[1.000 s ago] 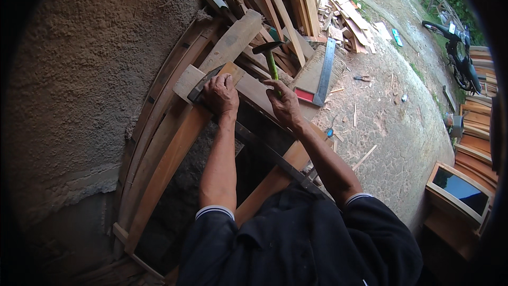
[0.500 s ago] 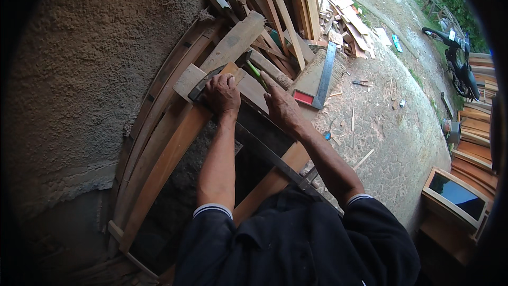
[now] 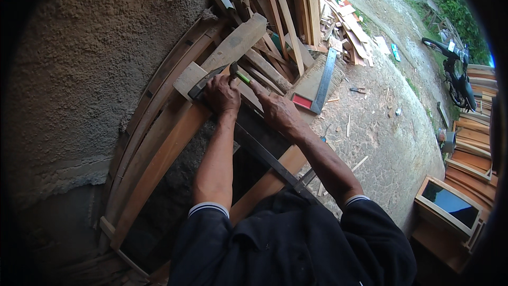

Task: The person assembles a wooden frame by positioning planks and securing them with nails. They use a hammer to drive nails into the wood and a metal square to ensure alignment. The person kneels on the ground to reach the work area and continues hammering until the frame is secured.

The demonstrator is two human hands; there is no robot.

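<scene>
Two hands on the job, both near frame centre. Left hand is clenched on top of the curved brown wooden frame rail, pinning it where it meets the pale flat wooden block at the hand's 10 o'clock. Right hand, at 3 o'clock from the left, grips the green-handled hammer; only a short bit of green handle and the dark head show, poking out at 11 o'clock from the right hand, just above the left knuckles. Hammer head sits touching or just over the block, can't tell which. Dark metal strip runs diagonally under both forearms. Steel square with red patch lies at 2 o'clock from the right hand, well apart, by the scrap wood pile.
</scene>
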